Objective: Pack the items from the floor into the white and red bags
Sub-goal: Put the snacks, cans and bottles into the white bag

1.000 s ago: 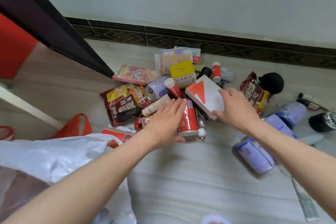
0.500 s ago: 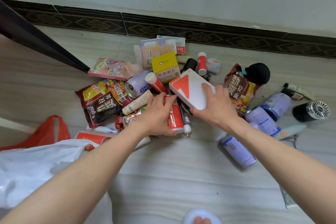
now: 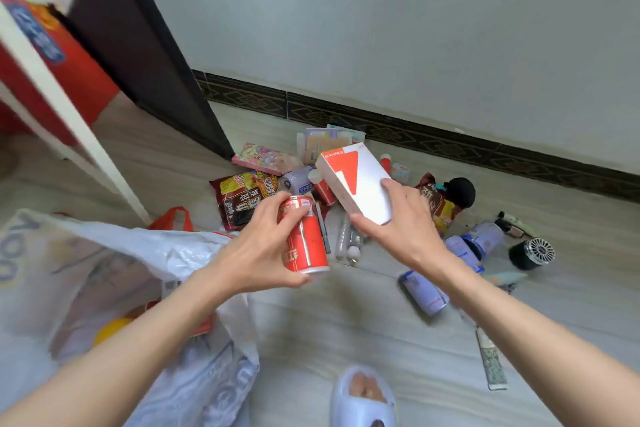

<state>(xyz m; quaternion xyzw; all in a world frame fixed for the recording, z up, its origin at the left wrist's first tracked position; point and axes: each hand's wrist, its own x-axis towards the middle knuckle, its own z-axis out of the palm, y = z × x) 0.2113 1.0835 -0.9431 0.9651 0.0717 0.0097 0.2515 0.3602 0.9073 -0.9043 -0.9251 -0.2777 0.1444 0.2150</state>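
My left hand (image 3: pixel 258 246) grips a red drink can (image 3: pixel 304 239), lifted off the floor. My right hand (image 3: pixel 398 225) holds a white box with a red triangle (image 3: pixel 353 182) above the pile. The white plastic bag (image 3: pixel 104 274) lies open at the lower left, close under my left forearm. A red bag's handle (image 3: pixel 173 218) shows just behind it. The pile of items stays on the floor by the wall: a dark snack packet (image 3: pixel 242 199), a pink box (image 3: pixel 263 158), small cans and tubes.
A dark door edge (image 3: pixel 156 62) and a white frame (image 3: pixel 62 104) stand at the left. Purple bottles (image 3: pixel 424 293), a black round fan (image 3: pixel 531 253), a black ball-like thing (image 3: pixel 460 191) and a flat strip (image 3: pixel 491 364) lie at the right. A slippered foot (image 3: pixel 363 399) is at the bottom.
Both hands closed on their items and lifted them off the pile: the left with the red can, the right with the white box. The view swung left, toward the white bag.
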